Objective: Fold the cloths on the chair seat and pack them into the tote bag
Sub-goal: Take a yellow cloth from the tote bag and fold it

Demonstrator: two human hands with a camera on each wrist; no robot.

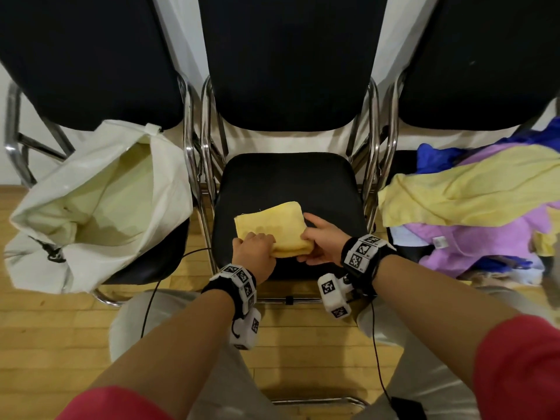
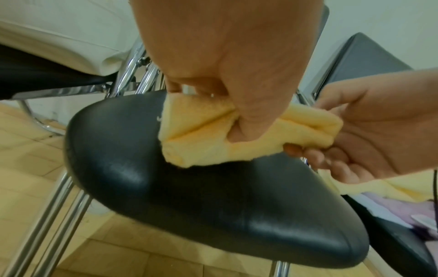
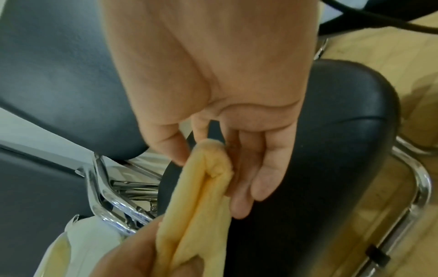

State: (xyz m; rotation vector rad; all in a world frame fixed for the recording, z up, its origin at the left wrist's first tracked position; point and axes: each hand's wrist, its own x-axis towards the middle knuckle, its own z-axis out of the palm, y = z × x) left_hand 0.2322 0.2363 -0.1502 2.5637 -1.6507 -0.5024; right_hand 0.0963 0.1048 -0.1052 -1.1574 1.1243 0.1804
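**A:** Item one, the cloth in work?

**B:** Folded yellow cloth (image 1: 272, 228), small thick square, at the front of the middle chair seat (image 1: 291, 183), black padded. Its near edge is lifted off the seat; the far part lies on or just above it.

**A:** Left hand?

**B:** Left hand (image 1: 254, 253) at the cloth's near left corner. Grip closed on the fabric: in the left wrist view the thumb (image 2: 251, 123) presses into the folds, the fingers curled over the top.

**A:** Right hand?

**B:** Right hand (image 1: 324, 241) at the cloth's right end. Fingers (image 3: 263, 180) nearly straight, running under the folded edge, thumb above it; a loose support, not a tight clasp.

**A:** Tote bag?

**B:** Tote bag (image 1: 91, 201), white, on the left chair, mouth gaping toward the person, pale yellow fabric visible inside. Well apart from the folded cloth.

**A:** Remaining stock?

**B:** Cloth pile (image 1: 472, 207) on the right chair: a yellow piece draped on top, purple beneath, blue at the back. Unfolded.

**A:** Other entries?

**B:** Wrist bands with black-and-white markers on both wrists; wooden floor (image 1: 45, 328) below.
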